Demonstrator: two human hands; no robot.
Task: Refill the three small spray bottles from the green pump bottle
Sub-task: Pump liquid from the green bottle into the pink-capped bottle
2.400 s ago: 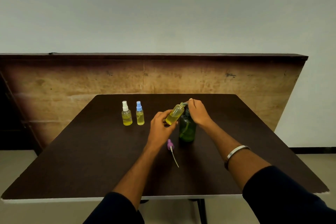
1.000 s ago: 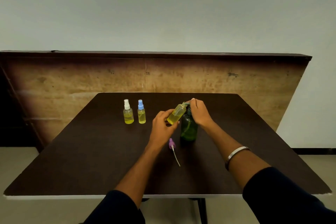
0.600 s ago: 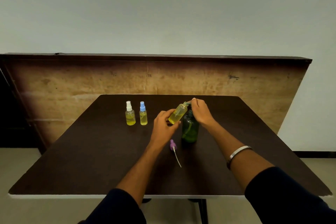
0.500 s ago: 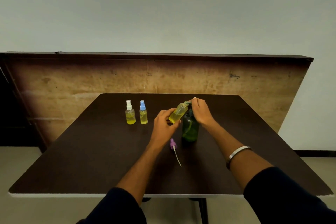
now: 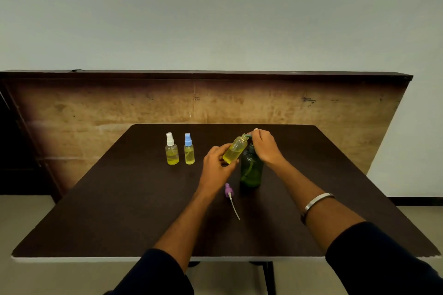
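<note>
Gripping an uncapped small bottle (image 5: 235, 149) of yellow liquid, your left hand (image 5: 217, 166) tilts it so its open neck meets the spout of the green pump bottle (image 5: 251, 170). Your right hand (image 5: 265, 146) presses down on the pump head, fingers curled over it. The green bottle stands upright on the dark surface (image 5: 119, 211), just right of your left hand. A purple spray cap (image 5: 229, 189) with its thin tube lies flat just in front of the green bottle. Farther left stand two small capped spray bottles side by side, each holding yellow liquid: one with a white top (image 5: 171, 149), one with a blue top (image 5: 189, 149). A metal bangle (image 5: 316, 201) circles your right wrist.
</note>
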